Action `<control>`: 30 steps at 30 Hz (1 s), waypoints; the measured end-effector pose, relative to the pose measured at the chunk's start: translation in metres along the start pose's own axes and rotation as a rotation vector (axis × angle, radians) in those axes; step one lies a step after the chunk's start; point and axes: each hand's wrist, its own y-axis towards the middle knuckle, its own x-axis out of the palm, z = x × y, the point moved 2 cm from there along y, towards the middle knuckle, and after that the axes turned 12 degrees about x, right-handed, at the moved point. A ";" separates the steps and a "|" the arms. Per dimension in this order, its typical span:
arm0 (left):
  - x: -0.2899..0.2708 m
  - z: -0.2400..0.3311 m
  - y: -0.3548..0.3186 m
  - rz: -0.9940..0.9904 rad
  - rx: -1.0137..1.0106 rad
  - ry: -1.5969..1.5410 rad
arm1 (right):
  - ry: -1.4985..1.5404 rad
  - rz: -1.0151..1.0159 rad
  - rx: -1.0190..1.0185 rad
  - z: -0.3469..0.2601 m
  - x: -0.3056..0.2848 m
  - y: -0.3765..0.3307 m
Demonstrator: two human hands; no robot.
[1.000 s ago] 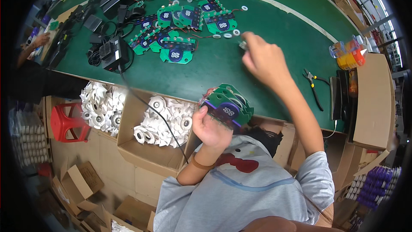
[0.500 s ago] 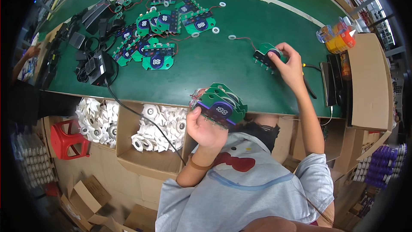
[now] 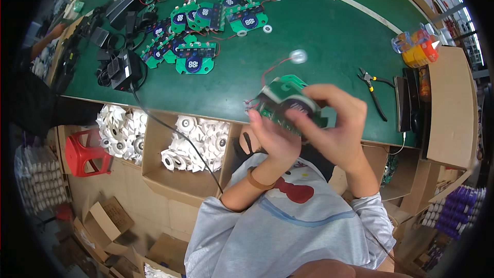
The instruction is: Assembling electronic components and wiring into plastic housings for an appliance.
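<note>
Just above the table's front edge, my left hand (image 3: 279, 141) is closed around a stack of green circuit boards (image 3: 263, 104). My right hand (image 3: 339, 128) grips another green circuit board (image 3: 288, 88) and presses it over the stack; motion blurs both. From the boards a red wire runs up to a small whitish disc (image 3: 298, 56). How the boards lie against each other is partly hidden by my fingers. Further left on the green table (image 3: 319, 25) lies a heap of similar circuit boards (image 3: 194, 65) with round displays, red wires and small discs.
Black power adapters (image 3: 123, 74) with cables crowd the table's left side. Yellow-handled pliers (image 3: 378, 100) lie at the right, near bottles (image 3: 419, 51) and a carton (image 3: 453, 108). Below the front edge stands a box (image 3: 175, 185) of white fan wheels (image 3: 198, 141). A red stool (image 3: 85, 152) is further left.
My right hand has come left and down with its circuit board, from over the table to the stack. My left hand has shifted slightly right. The pliers are now uncovered.
</note>
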 end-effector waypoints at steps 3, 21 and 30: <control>0.002 0.002 -0.003 -0.049 -0.046 -0.049 | 0.027 -0.159 0.059 0.005 0.010 -0.007; -0.008 0.014 0.003 -0.155 -0.162 -0.102 | -0.139 -0.386 -0.055 0.018 0.022 -0.018; -0.012 0.047 0.015 -0.228 -0.177 -0.195 | 0.402 -0.342 0.074 0.019 0.031 0.025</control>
